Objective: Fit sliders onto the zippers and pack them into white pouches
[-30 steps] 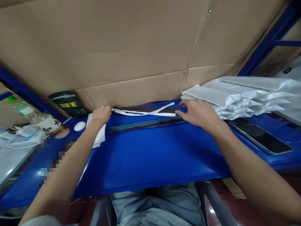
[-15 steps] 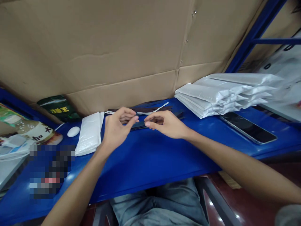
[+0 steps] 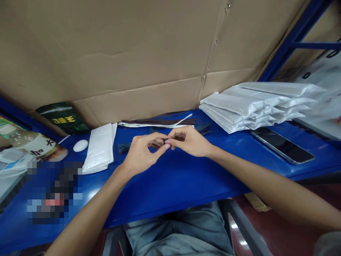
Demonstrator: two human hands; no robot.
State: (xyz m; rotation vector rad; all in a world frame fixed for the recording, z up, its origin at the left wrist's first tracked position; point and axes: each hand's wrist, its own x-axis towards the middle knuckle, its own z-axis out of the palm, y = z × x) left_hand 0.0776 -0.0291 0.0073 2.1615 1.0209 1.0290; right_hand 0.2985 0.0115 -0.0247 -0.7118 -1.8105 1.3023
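While your left hand (image 3: pixel 141 156) and right hand (image 3: pixel 188 141) meet above the blue table (image 3: pixel 173 181), both pinch shut on one dark strip (image 3: pixel 123 148). It runs behind your fingers, and one end sticks out to the left, low over the table. It looks thin, flat and floppy. This one seems just picked up. More strips (image 3: pixel 160 122), dark and white, lie by the cardboard wall (image 3: pixel 133 53), not yet touched.

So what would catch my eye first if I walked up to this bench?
Two bare hands meet fingertip to fingertip mid-table, the left hand and right hand pinching a dark strip between them. To their right lies a stack of white plastic bags on the blue table, with a phone just in front.
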